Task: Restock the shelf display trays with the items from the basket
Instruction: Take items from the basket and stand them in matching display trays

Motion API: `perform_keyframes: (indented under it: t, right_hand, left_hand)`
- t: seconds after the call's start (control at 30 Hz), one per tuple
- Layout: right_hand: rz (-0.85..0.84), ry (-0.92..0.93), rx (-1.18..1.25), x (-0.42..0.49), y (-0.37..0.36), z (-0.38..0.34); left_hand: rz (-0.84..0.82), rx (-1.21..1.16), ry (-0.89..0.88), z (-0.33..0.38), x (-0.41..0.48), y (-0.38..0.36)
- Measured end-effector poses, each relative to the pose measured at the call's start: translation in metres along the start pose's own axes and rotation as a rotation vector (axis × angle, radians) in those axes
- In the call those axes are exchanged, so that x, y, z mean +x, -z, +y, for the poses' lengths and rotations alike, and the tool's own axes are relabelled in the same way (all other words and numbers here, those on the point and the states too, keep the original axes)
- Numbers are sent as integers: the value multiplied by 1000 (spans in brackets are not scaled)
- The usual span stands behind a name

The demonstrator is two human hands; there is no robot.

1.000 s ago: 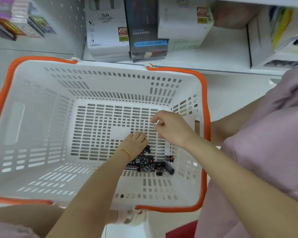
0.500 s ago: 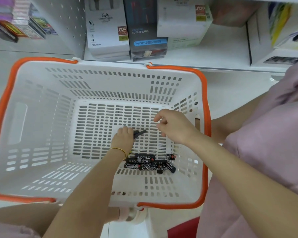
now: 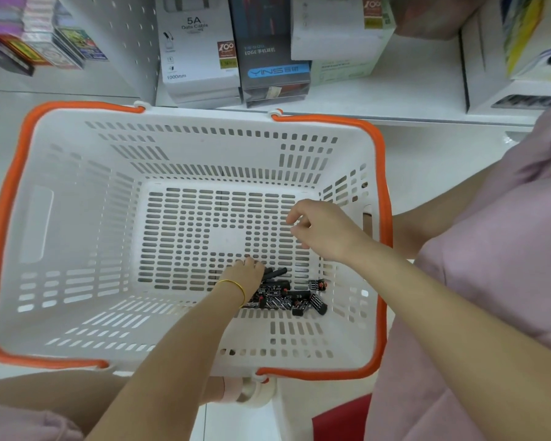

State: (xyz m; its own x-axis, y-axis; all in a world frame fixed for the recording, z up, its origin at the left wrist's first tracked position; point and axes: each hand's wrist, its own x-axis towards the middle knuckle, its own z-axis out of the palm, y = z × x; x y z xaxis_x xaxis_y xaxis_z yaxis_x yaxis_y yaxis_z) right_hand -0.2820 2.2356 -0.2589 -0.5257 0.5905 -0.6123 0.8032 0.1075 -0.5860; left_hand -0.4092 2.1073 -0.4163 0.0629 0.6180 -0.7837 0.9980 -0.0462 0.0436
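A white slotted basket with an orange rim [image 3: 10, 198] stands on the floor below the shelf. Several small black tubes with white print and red ends [image 3: 287, 299] lie in a heap at its near right corner, one of them [image 3: 318, 284] a little apart. My left hand [image 3: 245, 275], with a thin gold band on the wrist, rests on the heap and grips dark tubes [image 3: 275, 272] that stick out to the right of its fingers. My right hand [image 3: 325, 230] hovers above the basket floor, fingers loosely curled with nothing visible in them.
A white shelf [image 3: 395, 100] runs behind the basket, carrying a white cable box [image 3: 198, 49], a dark box [image 3: 271, 49] and a white box [image 3: 341, 30]. Colourful packs [image 3: 45, 43] sit at top left. My pink clothing [image 3: 506, 249] fills the right; a foot [image 3: 245, 389] is under the basket's near edge.
My left hand lifted a dark tube from the heap toward the basket's middle, then came back down onto the heap still holding it. The right hand barely shifted.
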Motion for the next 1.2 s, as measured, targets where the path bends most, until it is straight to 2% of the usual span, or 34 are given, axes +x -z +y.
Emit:
perform_keyframes:
  t: [0.3, 0.43, 0.6, 0.8, 1.0, 1.1, 1.2]
  right_hand:
    - [-14, 2, 9, -1, 0, 1]
    - [-9, 8, 7, -1, 0, 1]
    - [-2, 5, -4, -1, -1, 1]
    - [33, 20, -28, 1, 0, 1]
    - [293, -52, 22, 7, 28, -1]
    - [290, 14, 203, 0, 48, -13]
    - [322, 128, 434, -14, 70, -31]
  left_hand:
    - [45, 34, -16, -2, -1, -3]
    - [-8, -34, -39, -1, -4, -4]
    - [75, -373, -30, -15, 0, 8]
    - [15, -701, -130, 4, -1, 36]
    - [-33, -1438, -127, -1, -27, 115]
    - [28, -1550, -219, 2, -55, 163]
    - [119, -1499, -314, 10, -84, 207]
